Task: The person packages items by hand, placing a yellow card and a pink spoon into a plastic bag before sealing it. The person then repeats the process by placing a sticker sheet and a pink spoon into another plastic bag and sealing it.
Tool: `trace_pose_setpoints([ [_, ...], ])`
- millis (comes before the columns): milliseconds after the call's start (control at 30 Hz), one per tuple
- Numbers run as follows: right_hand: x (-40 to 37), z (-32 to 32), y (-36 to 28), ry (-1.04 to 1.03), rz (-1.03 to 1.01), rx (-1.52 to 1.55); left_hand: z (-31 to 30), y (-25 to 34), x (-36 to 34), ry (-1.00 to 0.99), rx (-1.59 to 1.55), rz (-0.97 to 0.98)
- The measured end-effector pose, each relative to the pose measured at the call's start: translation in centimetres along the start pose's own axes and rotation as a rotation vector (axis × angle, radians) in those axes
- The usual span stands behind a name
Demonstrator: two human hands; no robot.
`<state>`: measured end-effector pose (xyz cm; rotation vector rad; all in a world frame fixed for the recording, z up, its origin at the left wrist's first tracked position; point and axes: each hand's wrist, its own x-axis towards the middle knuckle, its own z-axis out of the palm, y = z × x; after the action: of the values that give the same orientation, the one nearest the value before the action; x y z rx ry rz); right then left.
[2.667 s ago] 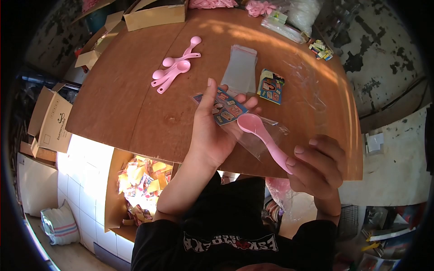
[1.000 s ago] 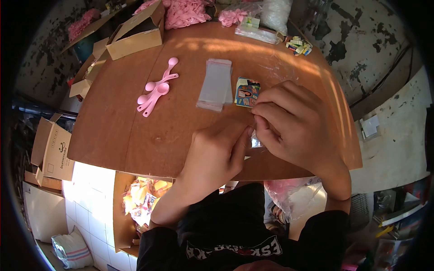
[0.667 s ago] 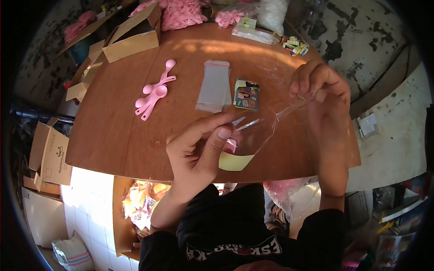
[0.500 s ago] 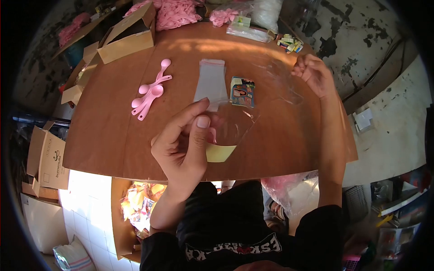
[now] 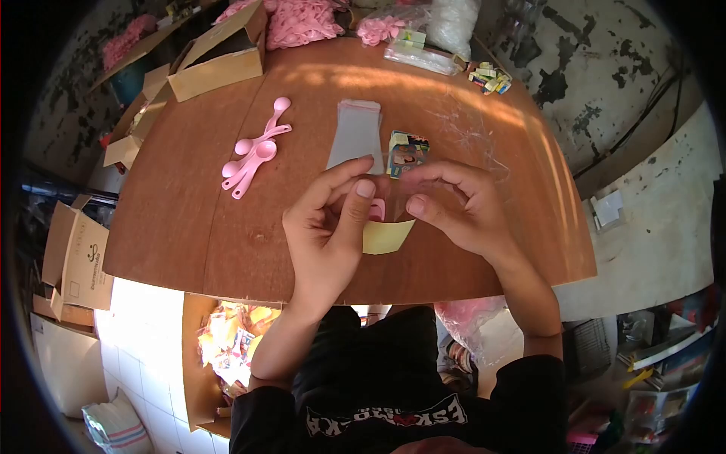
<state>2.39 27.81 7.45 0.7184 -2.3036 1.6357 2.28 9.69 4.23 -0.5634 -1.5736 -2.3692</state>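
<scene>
My left hand is closed on a clear plastic bag, thumb against fingers. Inside the bag a pale yellow card and part of a pink item show. My right hand has its thumb and fingertips at the bag's right edge, closed around it. Just beyond my hands lie a stack of clear bags and a small pile of printed cards. Several pink spoons rest on the table to the left.
The brown table also carries an open cardboard box, pink items in a heap, packed plastic, small yellow-green pieces and loose clear film. A box of packets stands below the front edge.
My right hand has come from the table's right side to the bag and closed on its edge. My left hand has moved slightly right, still holding the bag.
</scene>
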Motion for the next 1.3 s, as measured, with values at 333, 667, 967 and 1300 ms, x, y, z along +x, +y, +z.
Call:
trace_pose_setpoints([
  [333, -0.1, 0.7, -1.4, 0.047, -0.09, -0.133, -2.1, -0.7, 0.0, -0.196, -0.054, -0.063],
  [667, -1.7, 0.5, -0.3, 0.061, 0.12, 0.135, -2.5, -1.2, 0.4, -0.248, -0.057, -0.141],
  [967, -1.9, 0.4, 1.2, 0.1, 0.146, 0.203, -3.3, -1.6, 0.2, -0.231, -0.145, -0.227],
  [1300, -2.3, -0.9, 1.8, -0.068, -0.029, 0.189, -4.4, -1.7, 0.2, -0.319, -0.173, -0.174],
])
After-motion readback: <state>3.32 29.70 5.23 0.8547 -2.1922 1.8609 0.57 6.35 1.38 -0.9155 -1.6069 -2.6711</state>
